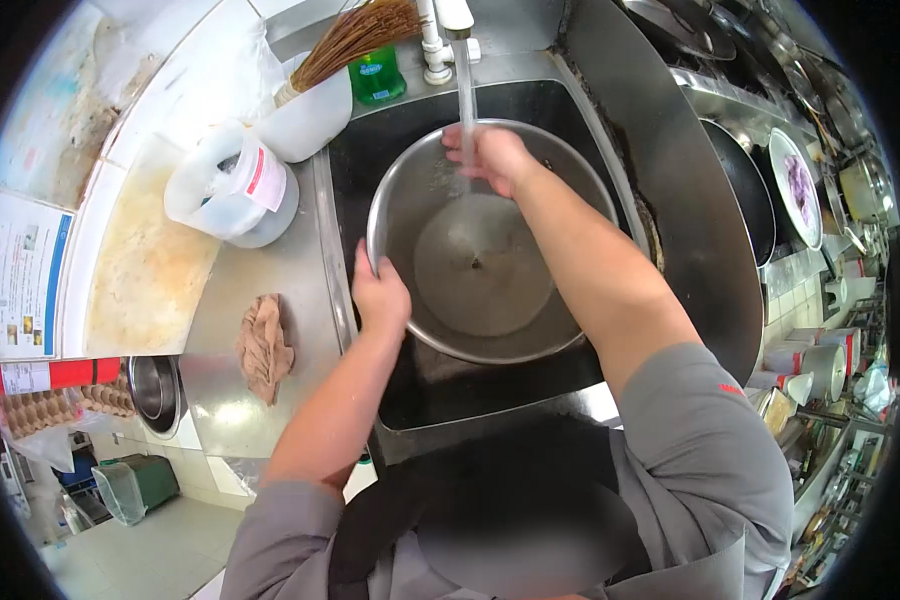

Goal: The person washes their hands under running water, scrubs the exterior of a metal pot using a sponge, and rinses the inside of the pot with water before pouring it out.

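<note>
A large round metal bowl [435, 340] sits in the dark sink basin [450, 395], with some water in its bottom. My left hand [380, 300] grips the bowl's left rim, thumb on the inner side and fingers around the outside. Over the bowl's far part, my right hand [492, 160] has its fingers stretched out and holds nothing. Water [464, 95] runs from the faucet [456, 18] past those fingers into the bowl.
Left of the sink, a crumpled brown cloth [265, 350] lies on the metal counter [220, 400] near a white plastic tub [235, 190]. Behind stand a green soap bottle [377, 78] and a straw brush [355, 45]. A metal partition [690, 170] rises at right, with pans [740, 185] beyond.
</note>
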`<state>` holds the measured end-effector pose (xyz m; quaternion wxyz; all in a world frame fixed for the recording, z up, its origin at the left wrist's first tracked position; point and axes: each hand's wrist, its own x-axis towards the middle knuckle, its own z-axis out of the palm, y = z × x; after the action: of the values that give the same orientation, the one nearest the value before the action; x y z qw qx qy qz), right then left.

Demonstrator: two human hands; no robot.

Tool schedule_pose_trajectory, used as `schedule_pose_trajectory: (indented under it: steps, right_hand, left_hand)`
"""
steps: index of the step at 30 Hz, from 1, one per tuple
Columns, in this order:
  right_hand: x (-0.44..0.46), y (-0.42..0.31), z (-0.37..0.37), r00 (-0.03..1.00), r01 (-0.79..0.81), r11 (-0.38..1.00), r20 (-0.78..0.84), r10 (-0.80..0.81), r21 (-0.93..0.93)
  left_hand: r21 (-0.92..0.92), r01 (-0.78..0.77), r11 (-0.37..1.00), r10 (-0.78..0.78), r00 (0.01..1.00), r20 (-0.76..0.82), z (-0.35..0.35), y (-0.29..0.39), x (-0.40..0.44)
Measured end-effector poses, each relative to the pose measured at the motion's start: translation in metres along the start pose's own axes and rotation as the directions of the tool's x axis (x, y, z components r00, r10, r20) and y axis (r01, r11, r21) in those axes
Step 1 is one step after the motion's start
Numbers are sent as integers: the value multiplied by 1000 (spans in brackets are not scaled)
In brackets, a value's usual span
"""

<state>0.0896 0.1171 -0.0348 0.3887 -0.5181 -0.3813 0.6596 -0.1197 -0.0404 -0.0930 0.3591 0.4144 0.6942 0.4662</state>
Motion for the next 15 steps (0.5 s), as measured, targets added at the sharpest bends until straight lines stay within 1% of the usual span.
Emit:
schedule_pose_trajectory:
  steps: [1,2,3,4,5,6,7,8,10,11,13,14,15]
  right_hand:
    - [3,-1,-1,1000,-18,988,17,15,151]
    - [8,-3,-6,999,-42,954,34,33,296]
    - [10,-4,-13,1000,-21,966,25,15,258]
    - [8,-5,-22,1000,-22,986,-11,24,164]
    - [-3,-7,-31,995,60,996,-71,-65,-69]
    - [-14,-12,-42,980,131,943,-104,-170,-306]
    - [-24,-12,-60,922,195,803,-174,-346,-563]
    - [-34,-14,-79,833,200,592,-183,-523,-780]
    - [-73,-20,-103,753,8,356,-229,-617,-934]
    - [-85,-16,-111,757,-62,343,-268,-595,-937]
    - [-108,-1,-124,755,-206,319,-358,-550,-925]
    - [-119,8,-124,752,-177,310,-331,-570,-934]
    - [-130,17,-122,749,-144,300,-302,-590,-943]
  left_hand:
    - [152,31,988,-28,999,-17,-5,16,-27]
    - [64,40,997,-45,996,76,-11,19,-42]
    - [48,108,993,-115,979,167,-18,12,-41]
    - [36,176,984,-179,948,261,-26,7,-36]
    - [-78,267,960,-238,933,271,-28,5,-34]
    - [-193,349,917,-288,914,285,-29,5,-30]
    - [-237,478,846,-398,861,317,-31,-4,-27]
    - [-238,563,791,-474,811,343,-31,-4,-33]
    - [-235,708,666,-599,695,398,-30,3,-47]
    - [-241,706,666,-618,703,352,-27,9,-54]
    - [-328,682,654,-564,728,390,-25,18,-57]
    - [-370,670,644,-537,740,405,-24,20,-58]
    - [-397,660,638,-536,750,387,-23,13,-49]
